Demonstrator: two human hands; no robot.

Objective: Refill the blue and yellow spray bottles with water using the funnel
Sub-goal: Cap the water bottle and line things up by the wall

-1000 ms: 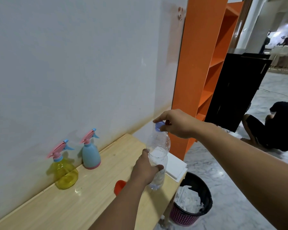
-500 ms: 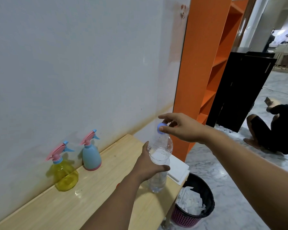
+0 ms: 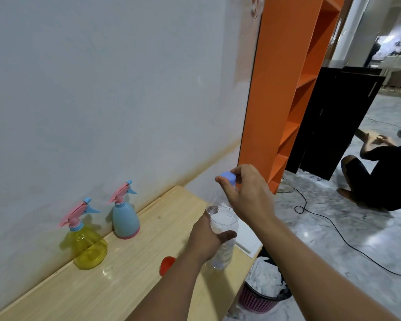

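A yellow spray bottle [image 3: 88, 247] and a blue spray bottle [image 3: 125, 218], both with pink trigger heads, stand against the wall on the wooden table [image 3: 134, 269]. My left hand [image 3: 206, 237] grips the body of a clear plastic water bottle [image 3: 222, 237] standing near the table's right edge. My right hand [image 3: 245, 193] pinches the bottle's blue cap [image 3: 228, 177] from above. An orange funnel [image 3: 167, 264] lies on the table, partly hidden behind my left forearm.
A white flat object [image 3: 245, 237] lies at the table's right end. Below it stands a pink wastebasket [image 3: 257, 302] with white paper. An orange shelf [image 3: 285, 89] and a black cabinet [image 3: 331, 121] stand beyond. A person in black [image 3: 380, 177] sits on the floor, cables nearby.
My right hand has turned on the blue cap, its fingers shifting around it. My left hand keeps its grip on the water bottle. The view has tilted a little.
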